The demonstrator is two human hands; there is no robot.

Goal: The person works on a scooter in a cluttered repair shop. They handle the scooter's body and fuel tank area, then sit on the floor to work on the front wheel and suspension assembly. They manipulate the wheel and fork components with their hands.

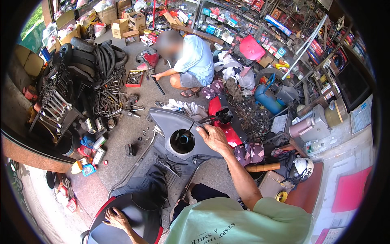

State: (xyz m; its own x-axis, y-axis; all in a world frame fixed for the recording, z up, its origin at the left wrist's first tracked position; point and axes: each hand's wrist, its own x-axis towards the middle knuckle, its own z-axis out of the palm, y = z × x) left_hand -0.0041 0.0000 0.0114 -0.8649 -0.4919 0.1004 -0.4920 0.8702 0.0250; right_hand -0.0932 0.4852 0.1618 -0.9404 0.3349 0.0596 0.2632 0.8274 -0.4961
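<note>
The right hand (pixel 213 138) seemingly grasps the panel (pixel 165 122), steadying it; shifting it would need the left hand (pixel 117 218), loose on the seat (pixel 140 211) left of it.

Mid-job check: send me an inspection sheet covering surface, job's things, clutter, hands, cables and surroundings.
Surface: grey floor, small loose parts lying on it.
Job's things: grey panel with a round opening; black seat nearer the wearer.
Clutter: loose tools, bottles and tyres on the left.
Hands: left hand spread on the seat; right hand at the panel's right edge, grip unclear.
Cables: dark cords or hoses beyond the panel; which, unclear.
Surroundings: crouching co-worker ahead; blue tank at right.
</note>
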